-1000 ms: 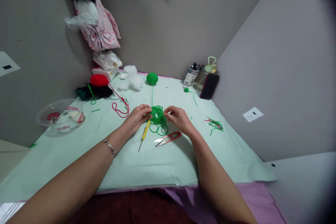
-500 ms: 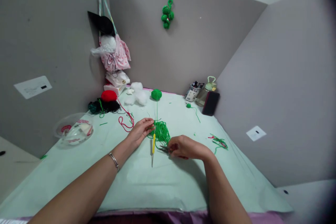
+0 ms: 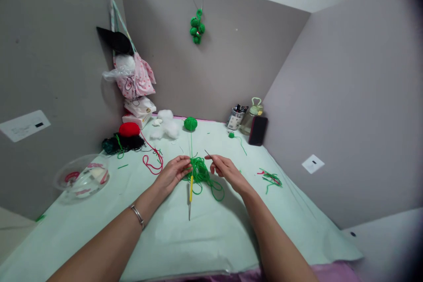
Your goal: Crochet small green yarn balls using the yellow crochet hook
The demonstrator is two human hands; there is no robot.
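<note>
My left hand [image 3: 175, 172] is closed, its fingertips pinching green yarn at the left edge of a loose tangle of green yarn [image 3: 200, 172]. A yellow-handled crochet hook [image 3: 191, 189] points toward me just below those fingertips; its upper end meets the yarn. Right of the tangle, my right hand [image 3: 226, 172] is raised and closed around scissors [image 3: 207, 153]. Only a thin dark tip shows past the thumb; the handles are hidden in the palm. From the tangle, a strand runs back to a green yarn ball [image 3: 191, 124].
Left are a red yarn ball [image 3: 129, 129], dark yarn [image 3: 132, 142] and a clear plastic tub [image 3: 81, 176]. White stuffing [image 3: 168, 128] lies behind. A phone [image 3: 258, 131], bottle [image 3: 247, 122] and pen can [image 3: 235, 119] stand back right. Yarn scraps [image 3: 271, 178] lie on the right.
My right hand has lifted the scissors from the near side of the tangle and moved forward, pointing them away. A green loop now lies spread at the right. The view has shifted slightly.
</note>
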